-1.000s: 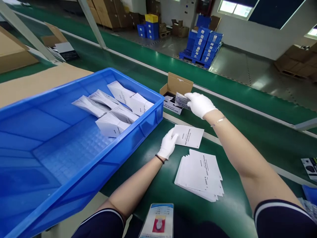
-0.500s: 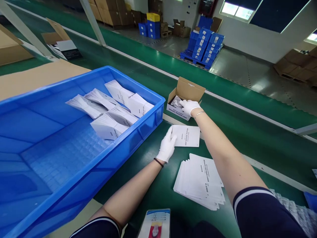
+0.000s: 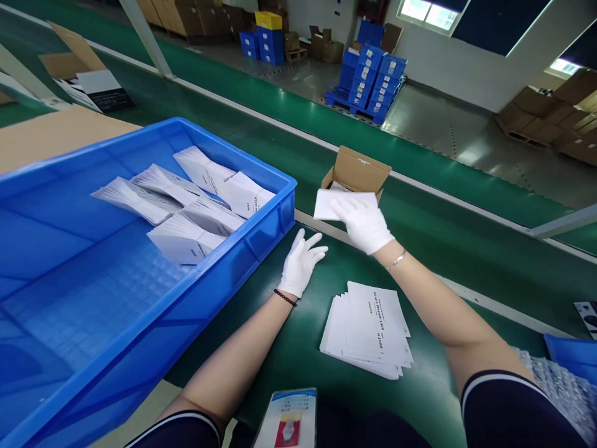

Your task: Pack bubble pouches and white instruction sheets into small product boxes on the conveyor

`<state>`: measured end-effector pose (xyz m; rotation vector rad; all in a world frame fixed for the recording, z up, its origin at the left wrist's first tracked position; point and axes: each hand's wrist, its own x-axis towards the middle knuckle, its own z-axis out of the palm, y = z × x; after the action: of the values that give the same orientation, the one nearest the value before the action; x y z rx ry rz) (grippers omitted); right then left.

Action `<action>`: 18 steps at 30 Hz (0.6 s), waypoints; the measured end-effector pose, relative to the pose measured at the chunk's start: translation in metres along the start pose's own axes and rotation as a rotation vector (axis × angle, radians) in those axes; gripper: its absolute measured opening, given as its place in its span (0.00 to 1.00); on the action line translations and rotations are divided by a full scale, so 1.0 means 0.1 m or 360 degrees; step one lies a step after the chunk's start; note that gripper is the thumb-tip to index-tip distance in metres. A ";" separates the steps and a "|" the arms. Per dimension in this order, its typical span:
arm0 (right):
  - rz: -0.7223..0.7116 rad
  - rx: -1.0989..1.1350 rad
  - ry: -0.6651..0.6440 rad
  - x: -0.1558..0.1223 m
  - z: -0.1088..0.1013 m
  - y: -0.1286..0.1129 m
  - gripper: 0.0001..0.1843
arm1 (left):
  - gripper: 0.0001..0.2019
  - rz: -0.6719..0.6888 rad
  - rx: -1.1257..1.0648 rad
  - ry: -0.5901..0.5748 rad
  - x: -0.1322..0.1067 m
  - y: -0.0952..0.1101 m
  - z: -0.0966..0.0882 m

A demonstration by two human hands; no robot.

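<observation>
My right hand (image 3: 366, 223), in a white glove, grips a white booklet (image 3: 329, 205) just in front of an open cardboard box (image 3: 361, 168). The booklet hides the box's front and most of what lies inside. My left hand (image 3: 299, 264), also gloved, is held with its fingers apart and nothing in it, between the blue crate and the box. Below the right forearm, a fanned stack of white printed booklets (image 3: 368, 330) rests on the green work surface (image 3: 252, 348).
A big blue crate (image 3: 224, 274) on the left holds several bundles of white booklets (image 3: 186, 239). Bubble wrap (image 3: 562, 389) lies at the lower right. Another open carton (image 3: 84, 74) stands on the far left, and stacked blue bins (image 3: 370, 81) are across the room.
The booklet has passed from my left hand to my right, which has come out of the box and holds it before the box. My left hand has let go and spread its fingers.
</observation>
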<state>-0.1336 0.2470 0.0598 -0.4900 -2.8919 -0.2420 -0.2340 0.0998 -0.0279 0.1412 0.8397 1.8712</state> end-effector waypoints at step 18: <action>-0.0031 0.0525 -0.0957 -1.70 -0.38 0.16 0.41 | 0.25 0.0095 0.0398 -0.0226 0.06 -0.12 -0.11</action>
<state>0.0350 0.2020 0.0606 -0.5467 -3.4075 0.4549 -0.2320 0.1022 -0.0451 0.4535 0.9767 1.7819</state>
